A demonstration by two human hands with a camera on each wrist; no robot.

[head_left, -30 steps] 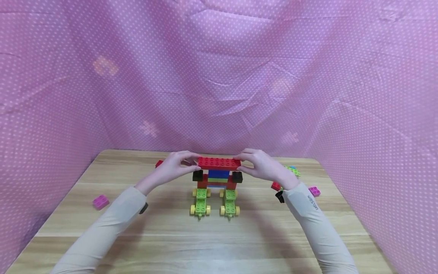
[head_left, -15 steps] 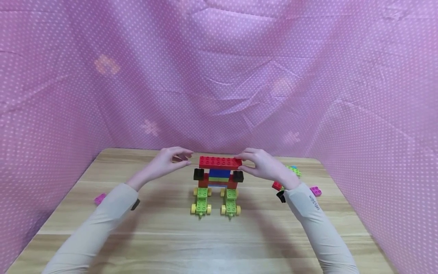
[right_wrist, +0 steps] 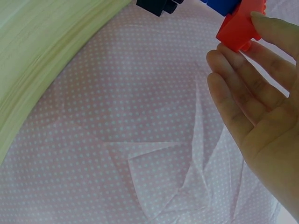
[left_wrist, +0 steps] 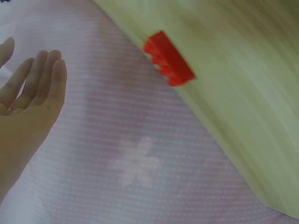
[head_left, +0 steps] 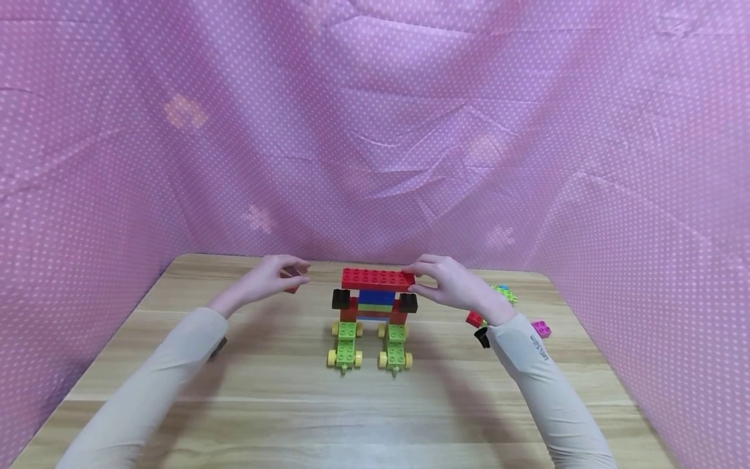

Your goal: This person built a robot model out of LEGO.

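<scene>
1. Long red plate (head_left: 377, 279) is seated on top of the brick car (head_left: 373, 319), mid-table (head_left: 293, 391)
2. Plate's right end is pinched by the right hand (head_left: 454, 283)
3. Left hand (head_left: 266, 280) is held off to the left, fingers relaxed, nothing gripped
4. Small red brick (left_wrist: 168, 59) lies by the table's far edge, near that hand

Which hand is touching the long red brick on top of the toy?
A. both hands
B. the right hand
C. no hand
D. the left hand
B: the right hand has its fingertips on the end of the long red brick, while the left hand is off to the side, apart from it.
</scene>
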